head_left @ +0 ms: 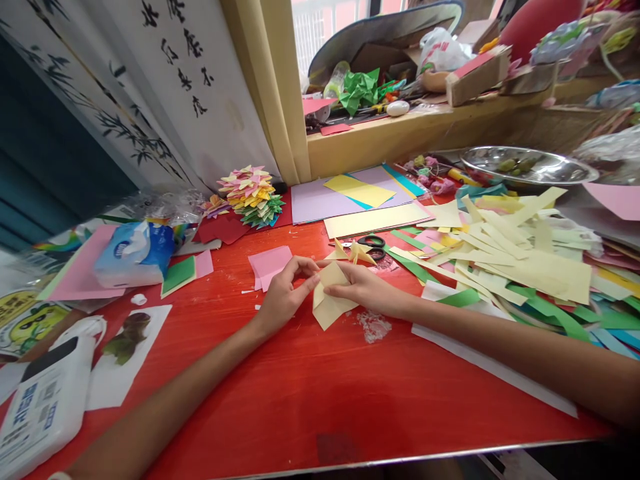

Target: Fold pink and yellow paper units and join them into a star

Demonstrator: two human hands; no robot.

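Observation:
A square of pale yellow paper [331, 305], with crease lines on it, is held up over the red table between my two hands. My right hand [357, 283] grips it from the right, thumb on the near face and fingers behind. On the left, my left hand [290, 290] pinches the paper's upper left edge between thumb and fingertips. Just beyond the hands lie small folded yellow paper pieces [361, 253] and black-handled scissors [373, 245]. Pink paper squares [269, 267] rest beside my left hand.
Cut paper strips [500, 247] heap up on the right, near a metal dish [527, 165]. Coloured sheets [350, 197] lie at the back by a folded-paper model [253, 193]. A tissue pack [135, 253] and a white plastic box [47, 407] are at left.

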